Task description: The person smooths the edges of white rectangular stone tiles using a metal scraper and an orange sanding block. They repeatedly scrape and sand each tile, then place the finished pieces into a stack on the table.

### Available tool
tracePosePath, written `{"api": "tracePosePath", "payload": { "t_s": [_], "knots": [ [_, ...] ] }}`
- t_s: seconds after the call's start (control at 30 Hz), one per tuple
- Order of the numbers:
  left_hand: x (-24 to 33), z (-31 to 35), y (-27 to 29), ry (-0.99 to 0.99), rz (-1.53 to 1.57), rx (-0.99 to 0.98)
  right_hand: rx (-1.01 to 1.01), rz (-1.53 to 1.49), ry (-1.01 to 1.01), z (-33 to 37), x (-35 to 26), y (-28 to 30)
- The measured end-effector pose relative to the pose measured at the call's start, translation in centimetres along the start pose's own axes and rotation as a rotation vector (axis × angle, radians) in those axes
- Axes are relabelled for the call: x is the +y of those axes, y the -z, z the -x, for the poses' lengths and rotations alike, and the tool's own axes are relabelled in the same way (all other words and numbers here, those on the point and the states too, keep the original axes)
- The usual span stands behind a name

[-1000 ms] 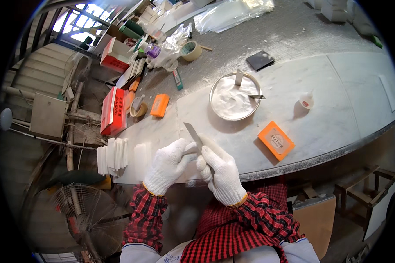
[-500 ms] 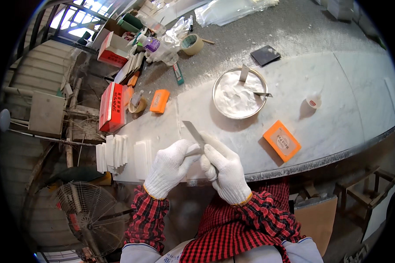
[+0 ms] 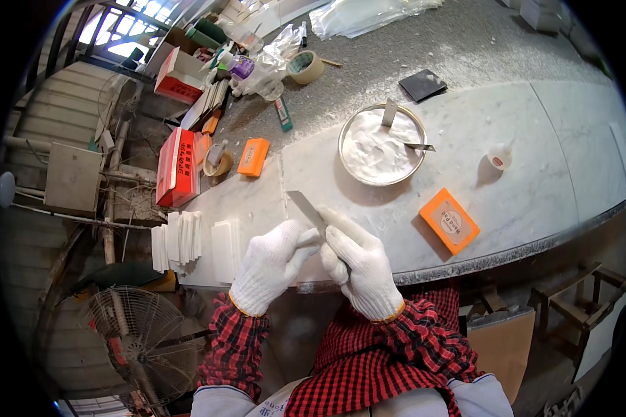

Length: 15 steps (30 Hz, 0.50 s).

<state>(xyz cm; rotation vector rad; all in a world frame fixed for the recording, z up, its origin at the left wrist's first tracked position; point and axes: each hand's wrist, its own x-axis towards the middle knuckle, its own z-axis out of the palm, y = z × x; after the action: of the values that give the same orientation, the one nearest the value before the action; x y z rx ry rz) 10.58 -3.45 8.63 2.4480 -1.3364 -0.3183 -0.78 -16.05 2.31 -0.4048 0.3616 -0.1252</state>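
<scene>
Both my hands wear white knitted gloves and meet just above the table's near edge. My right hand (image 3: pixel 358 260) is closed around a thin flat metal scraper (image 3: pixel 302 206), its blade pointing up and to the left. Beside it my left hand (image 3: pixel 268 264) is closed, thumb and forefinger pinched together against the right fingertips; whatever they pinch is hidden. Farther off stands a round metal bowl (image 3: pixel 341 154) of white powder or paste (image 3: pixel 372 149), with two metal blades (image 3: pixel 389 113) stuck in it. An orange hand pad (image 3: pixel 449 221) lies to the right of my hands.
White strips (image 3: pixel 181 240) stand in rows on the left of the marble-like table (image 3: pixel 480 139). Around them are a red box (image 3: pixel 178 169), a smaller orange block (image 3: pixel 253 157), tape roll (image 3: pixel 304 67) and small white cup (image 3: pixel 499 158). A caged fan (image 3: pixel 142 347) stands lower left.
Hardly anything differs. My hands keep the same grip on the scraper, and the whole view has shifted very slightly.
</scene>
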Motion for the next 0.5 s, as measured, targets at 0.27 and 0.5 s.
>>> {"api": "tracePosePath", "payload": {
  "t_s": [0.27, 0.5],
  "knots": [
    [-0.1, -0.5, -0.1, -0.094, 0.096, 0.071, -0.018, -0.131, 0.203, 1.4, -1.8, 3.9],
    [-0.7, -1.0, 0.6, 0.210, 0.520, -0.004, -0.018, 0.104, 0.156, 4.7, -1.9, 7.0]
  ]
}}
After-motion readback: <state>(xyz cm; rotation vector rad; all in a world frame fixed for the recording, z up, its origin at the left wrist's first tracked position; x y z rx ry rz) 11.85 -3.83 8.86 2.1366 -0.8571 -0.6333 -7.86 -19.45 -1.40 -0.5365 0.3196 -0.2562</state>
